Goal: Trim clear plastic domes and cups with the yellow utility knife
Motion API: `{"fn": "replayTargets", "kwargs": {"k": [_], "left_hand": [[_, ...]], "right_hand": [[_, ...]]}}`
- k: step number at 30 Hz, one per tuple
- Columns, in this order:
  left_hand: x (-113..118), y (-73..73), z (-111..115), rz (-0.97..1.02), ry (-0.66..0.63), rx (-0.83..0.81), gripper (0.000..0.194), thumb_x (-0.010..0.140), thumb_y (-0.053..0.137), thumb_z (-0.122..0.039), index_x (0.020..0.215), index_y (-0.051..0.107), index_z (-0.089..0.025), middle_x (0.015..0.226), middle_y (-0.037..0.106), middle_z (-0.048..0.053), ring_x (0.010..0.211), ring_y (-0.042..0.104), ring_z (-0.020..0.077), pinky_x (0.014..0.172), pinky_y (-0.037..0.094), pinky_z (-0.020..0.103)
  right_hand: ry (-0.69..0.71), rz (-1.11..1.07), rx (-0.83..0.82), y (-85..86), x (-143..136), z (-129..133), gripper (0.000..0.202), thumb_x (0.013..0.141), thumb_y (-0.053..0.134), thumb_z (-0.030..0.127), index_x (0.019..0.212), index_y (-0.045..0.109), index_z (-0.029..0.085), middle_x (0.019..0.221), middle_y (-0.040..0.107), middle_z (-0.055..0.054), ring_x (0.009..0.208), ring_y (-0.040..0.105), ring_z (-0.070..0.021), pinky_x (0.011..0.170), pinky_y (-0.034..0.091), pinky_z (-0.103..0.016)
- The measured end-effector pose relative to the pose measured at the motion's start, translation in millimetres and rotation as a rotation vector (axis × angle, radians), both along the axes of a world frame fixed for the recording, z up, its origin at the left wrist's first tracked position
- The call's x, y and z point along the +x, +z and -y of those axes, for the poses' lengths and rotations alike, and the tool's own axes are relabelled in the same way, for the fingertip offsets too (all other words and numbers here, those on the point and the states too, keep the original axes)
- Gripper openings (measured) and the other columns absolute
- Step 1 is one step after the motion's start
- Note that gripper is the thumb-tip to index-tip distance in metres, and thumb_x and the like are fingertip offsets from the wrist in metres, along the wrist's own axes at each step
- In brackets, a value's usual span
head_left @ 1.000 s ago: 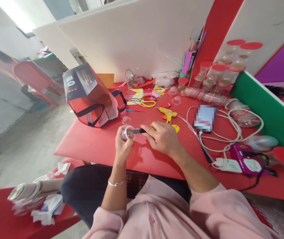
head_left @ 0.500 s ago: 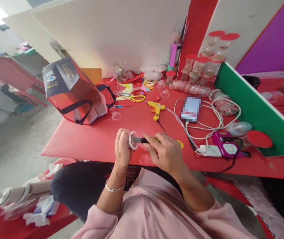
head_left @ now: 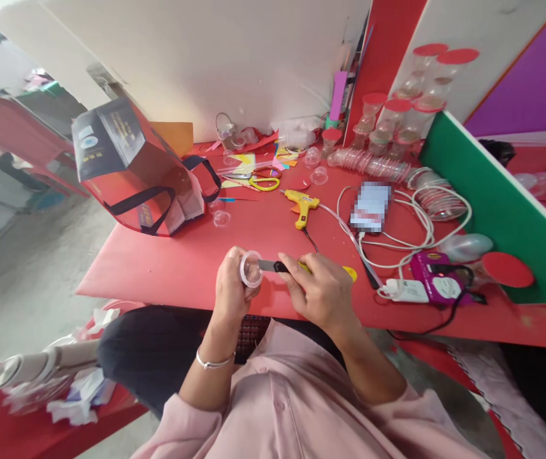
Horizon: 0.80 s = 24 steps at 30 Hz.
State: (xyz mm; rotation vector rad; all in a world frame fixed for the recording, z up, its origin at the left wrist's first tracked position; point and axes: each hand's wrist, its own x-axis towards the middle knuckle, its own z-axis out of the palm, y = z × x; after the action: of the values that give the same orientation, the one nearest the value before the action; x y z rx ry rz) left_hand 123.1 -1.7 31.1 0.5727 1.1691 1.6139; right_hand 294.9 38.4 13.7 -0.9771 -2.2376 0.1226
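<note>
A small clear plastic cup (head_left: 251,269) is held in my left hand (head_left: 231,284), its round rim facing right toward the blade. My right hand (head_left: 323,288) grips a yellow and black utility knife (head_left: 280,266). The knife's grey blade is out, and its tip is at the cup's rim; whether it touches is hard to tell. Part of the yellow handle shows beyond my right fingers. Beyond my hands, a yellow glue gun (head_left: 302,207) lies on the red table (head_left: 158,268). Scissors with red and yellow handles (head_left: 264,183) lie behind it.
A red and dark bag (head_left: 143,172) stands at the left. On the right are a phone (head_left: 371,207), coiled white cable, a purple power block (head_left: 438,278) and a green board (head_left: 492,217). Stacked clear cups (head_left: 373,164) and red-lidded cup towers (head_left: 411,105) stand at the back.
My left hand has turned the cup a little, so its opening shows more, and has shifted slightly left. The blade tip sits nearer the rim's edge. The head view has moved slightly.
</note>
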Motion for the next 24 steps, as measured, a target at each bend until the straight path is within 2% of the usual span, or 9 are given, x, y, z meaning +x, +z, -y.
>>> {"fn": "replayTargets", "kwargs": {"k": [3, 6, 10, 13, 16, 19, 22, 24], "left_hand": [[-3, -4.5, -2, 0.084, -0.021, -0.016, 0.041, 0.092, 0.057, -0.055, 0.076, 0.055, -0.018, 0.048, 0.045, -0.006, 0.029, 0.019, 0.0034, 0.029, 0.016, 0.016], [-6, -7.3, -6, 0.120, 0.011, -0.042, 0.042, 0.090, 0.059, -0.056, 0.076, 0.057, -0.016, 0.048, 0.046, -0.006, 0.028, 0.025, 0.0041, 0.029, 0.020, 0.017], [-11, -8.0, -10, 0.157, 0.126, -0.085, 0.046, 0.088, 0.063, -0.060, 0.077, 0.058, -0.015, 0.059, 0.056, -0.003, 0.034, 0.042, 0.0048, 0.030, 0.028, 0.015], [-14, -11.0, -9, 0.122, 0.147, -0.065, 0.046, 0.087, 0.066, -0.060, 0.088, 0.061, -0.015, 0.067, 0.063, -0.001, 0.033, 0.044, 0.0038, 0.029, 0.028, 0.014], [-17, -15.9, -6, 0.103, 0.089, 0.011, 0.043, 0.087, 0.069, -0.059, 0.100, 0.063, -0.018, 0.080, 0.072, 0.002, 0.033, 0.049, 0.0057, 0.026, 0.029, 0.014], [-22, -18.0, -1, 0.178, -0.022, 0.063, 0.042, 0.090, 0.066, -0.058, 0.105, 0.063, -0.019, 0.093, 0.075, 0.005, 0.042, 0.060, 0.0082, 0.029, 0.039, 0.014], [-29, -17.4, 4, 0.275, -0.141, 0.084, 0.038, 0.088, 0.072, -0.049, 0.113, 0.064, -0.021, 0.109, 0.073, 0.006, 0.068, 0.072, 0.0118, 0.048, 0.057, 0.016], [-31, -18.1, 7, 0.293, -0.195, 0.102, 0.040, 0.083, 0.080, -0.037, 0.116, 0.065, -0.022, 0.115, 0.072, 0.005, 0.077, 0.074, 0.0115, 0.058, 0.061, 0.016]], "right_hand": [[0.013, 0.011, 0.011, 1.4, 1, -5, 0.034, 0.101, 0.057, 0.039, 0.130, 0.070, 0.027, 0.085, 0.065, -0.004, 0.079, 0.056, -0.0167, 0.072, 0.036, -0.031], [0.041, 0.026, -0.020, 4.0, 1, -7, 0.035, 0.101, 0.055, 0.039, 0.130, 0.070, 0.026, 0.085, 0.066, -0.004, 0.079, 0.057, -0.0170, 0.071, 0.036, -0.031], [0.122, 0.024, -0.160, 5.4, -1, -5, 0.033, 0.103, 0.053, 0.040, 0.127, 0.070, 0.026, 0.086, 0.066, -0.003, 0.081, 0.061, -0.0155, 0.069, 0.037, -0.028], [0.100, 0.026, -0.218, 3.9, -4, -2, 0.033, 0.104, 0.051, 0.041, 0.126, 0.069, 0.027, 0.086, 0.066, -0.002, 0.082, 0.062, -0.0153, 0.069, 0.037, -0.028], [0.042, 0.039, -0.219, 1.9, -5, 0, 0.033, 0.104, 0.049, 0.042, 0.125, 0.070, 0.026, 0.085, 0.066, -0.002, 0.082, 0.062, -0.0162, 0.069, 0.037, -0.029], [0.031, 0.041, -0.207, 0.6, -3, 0, 0.034, 0.104, 0.049, 0.042, 0.126, 0.069, 0.025, 0.087, 0.067, -0.003, 0.083, 0.062, -0.0167, 0.070, 0.038, -0.029], [0.033, 0.030, -0.203, 0.4, -1, 0, 0.035, 0.104, 0.049, 0.041, 0.129, 0.068, 0.025, 0.090, 0.069, -0.004, 0.086, 0.063, -0.0170, 0.071, 0.039, -0.029], [0.030, 0.024, -0.204, 1.1, 0, 0, 0.036, 0.104, 0.049, 0.041, 0.130, 0.068, 0.024, 0.091, 0.069, -0.004, 0.086, 0.064, -0.0171, 0.072, 0.039, -0.029]]}}
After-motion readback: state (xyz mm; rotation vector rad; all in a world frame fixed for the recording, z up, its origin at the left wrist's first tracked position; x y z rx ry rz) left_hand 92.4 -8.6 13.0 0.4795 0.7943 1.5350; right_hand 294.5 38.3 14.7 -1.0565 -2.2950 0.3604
